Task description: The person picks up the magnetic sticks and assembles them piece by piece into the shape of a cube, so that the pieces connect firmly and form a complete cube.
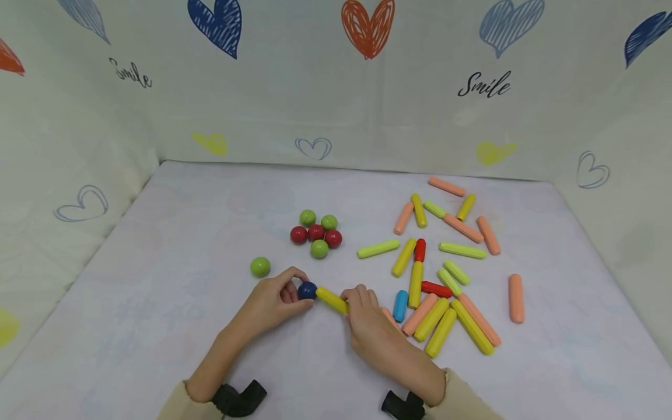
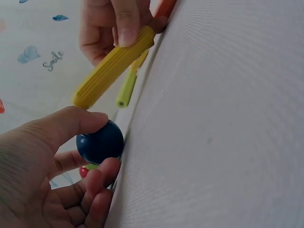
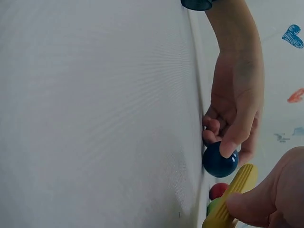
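Observation:
Between thumb and fingers, my left hand (image 1: 273, 302) grips a dark blue ball (image 1: 307, 290) on the table. A ridged yellow stick (image 1: 332, 300) is pinched by my right hand (image 1: 371, 326) at its right end. Its free end points at the blue ball and lies very close to it; whether they touch I cannot tell. The left wrist view shows the ball (image 2: 100, 142) under the thumb and the yellow stick (image 2: 111, 69) slanting above. In the right wrist view, the right thumb presses along the stick (image 3: 232, 197), beside the ball (image 3: 221, 160).
Red balls (image 1: 316, 232) and green balls (image 1: 319, 249) cluster beyond the hands, with one green ball (image 1: 260, 267) apart on the left. Several yellow, orange, lime, red and blue sticks (image 1: 430, 319) spread over the table's right side. A heart-printed cloth (image 1: 341, 99) hangs behind.

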{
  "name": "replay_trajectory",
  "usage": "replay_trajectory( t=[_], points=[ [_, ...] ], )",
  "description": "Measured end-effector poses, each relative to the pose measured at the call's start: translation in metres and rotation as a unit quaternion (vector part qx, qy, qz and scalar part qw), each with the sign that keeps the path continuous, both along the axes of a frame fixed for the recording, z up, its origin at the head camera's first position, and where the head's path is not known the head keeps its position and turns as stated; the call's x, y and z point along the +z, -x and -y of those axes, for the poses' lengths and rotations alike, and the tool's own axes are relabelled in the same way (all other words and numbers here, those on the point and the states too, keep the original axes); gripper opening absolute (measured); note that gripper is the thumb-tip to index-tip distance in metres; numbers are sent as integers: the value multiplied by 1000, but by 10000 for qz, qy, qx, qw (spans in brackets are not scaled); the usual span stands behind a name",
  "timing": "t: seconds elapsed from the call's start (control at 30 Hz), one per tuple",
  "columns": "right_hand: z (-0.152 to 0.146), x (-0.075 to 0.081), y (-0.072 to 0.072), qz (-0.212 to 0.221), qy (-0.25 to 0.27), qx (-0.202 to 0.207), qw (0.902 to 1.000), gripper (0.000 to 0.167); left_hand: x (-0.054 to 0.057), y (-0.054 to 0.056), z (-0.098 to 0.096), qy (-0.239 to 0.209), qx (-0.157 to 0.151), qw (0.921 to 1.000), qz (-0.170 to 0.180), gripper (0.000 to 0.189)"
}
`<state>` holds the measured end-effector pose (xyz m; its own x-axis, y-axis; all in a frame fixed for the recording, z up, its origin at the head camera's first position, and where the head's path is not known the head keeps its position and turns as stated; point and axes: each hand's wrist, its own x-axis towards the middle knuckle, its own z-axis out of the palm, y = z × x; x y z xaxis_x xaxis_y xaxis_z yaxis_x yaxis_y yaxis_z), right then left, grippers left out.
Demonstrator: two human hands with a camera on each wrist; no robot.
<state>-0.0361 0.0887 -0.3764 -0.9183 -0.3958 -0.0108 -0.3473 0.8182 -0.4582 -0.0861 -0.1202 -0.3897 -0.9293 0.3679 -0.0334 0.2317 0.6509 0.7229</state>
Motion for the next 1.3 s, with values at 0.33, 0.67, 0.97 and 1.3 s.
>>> replay_trajectory(
  t=[0.33, 0.67, 0.97, 1.3],
  points=[
    [-6, -4, 6, -87, -607, 216, 9979, 42, -1, 0, 0, -28, 67, 9999, 151, 30],
    [-20, 3, 14, 451, -310, 188, 9983, 34, -3, 0, 0, 87, 8, 9999, 145, 30],
    [-17, 3, 15, 117, -88, 182, 9997, 34, -2, -1, 0, 95, -231, 9996, 101, 32],
    [-15, 1, 14, 24, -15, 147, 9999, 30, -1, -2, -2, 375, -383, 9984, -166, 26]
  ],
)
